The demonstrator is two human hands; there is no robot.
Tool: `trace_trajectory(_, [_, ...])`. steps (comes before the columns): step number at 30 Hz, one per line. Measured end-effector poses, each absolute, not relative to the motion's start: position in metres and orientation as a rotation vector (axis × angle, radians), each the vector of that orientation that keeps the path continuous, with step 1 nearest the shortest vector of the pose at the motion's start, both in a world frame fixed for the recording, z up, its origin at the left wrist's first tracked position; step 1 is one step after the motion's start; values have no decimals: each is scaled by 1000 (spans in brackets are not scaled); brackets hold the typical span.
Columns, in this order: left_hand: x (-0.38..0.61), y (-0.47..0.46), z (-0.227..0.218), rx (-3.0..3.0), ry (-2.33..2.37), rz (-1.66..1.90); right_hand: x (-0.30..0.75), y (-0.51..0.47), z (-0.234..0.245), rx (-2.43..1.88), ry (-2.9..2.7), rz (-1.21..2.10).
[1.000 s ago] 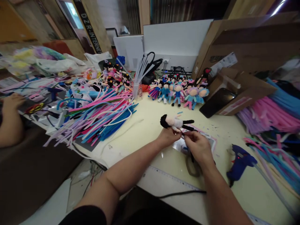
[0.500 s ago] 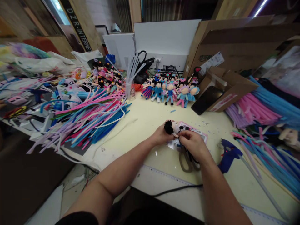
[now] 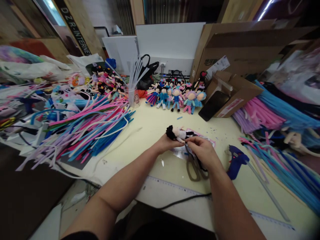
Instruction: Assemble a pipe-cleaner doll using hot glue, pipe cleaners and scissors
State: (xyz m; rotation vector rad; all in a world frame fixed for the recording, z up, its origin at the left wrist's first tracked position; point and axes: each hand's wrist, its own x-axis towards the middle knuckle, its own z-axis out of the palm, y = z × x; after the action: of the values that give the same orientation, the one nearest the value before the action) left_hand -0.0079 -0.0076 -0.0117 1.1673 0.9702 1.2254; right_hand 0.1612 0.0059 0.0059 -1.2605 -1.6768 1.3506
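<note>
A small doll [image 3: 181, 134] with black hair, a white top and black legs lies sideways between my hands. My left hand [image 3: 168, 142] is closed around it from below, near the head. With thumb and fingers pinched together, my right hand [image 3: 200, 148] grips the doll's lower side by its arm. Under the right hand lie scissors [image 3: 192, 170], their handles toward me and their blades partly hidden. Beneath the hands is a clear plastic sheet or bag [image 3: 178, 153] with a pink-edged card.
A blue glue gun [image 3: 236, 161] with a long glue stick stands at the right. Pipe cleaners [image 3: 100, 123] are heaped left, with more bundles [image 3: 275, 166] right. Finished dolls [image 3: 176, 96] stand at the back beside a phone [image 3: 213, 105] leaning on a cardboard box [image 3: 230, 106].
The doll has turned in my hands, so more of its white body and black legs shows. The whole view has shifted slightly; things on the table appear a little further left.
</note>
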Motion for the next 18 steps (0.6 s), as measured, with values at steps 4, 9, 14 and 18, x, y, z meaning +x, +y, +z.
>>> trace_trajectory(4, [-7, -10, -12, 1092, 984, 1208, 160, 6, 3, -1226, -1708, 1367])
trace_trajectory(9, [-9, -8, -15, 1012, 941, 1253, 167, 3, 18, -1167, -1661, 1500])
trace_trajectory(14, [-17, -6, -12, 862, 845, 1354, 186, 5, 27, -1037, -1518, 1450])
trace_trajectory(18, [-19, -7, -8, 764, 720, 1322, 190, 7, 22, -1000, -1492, 1346])
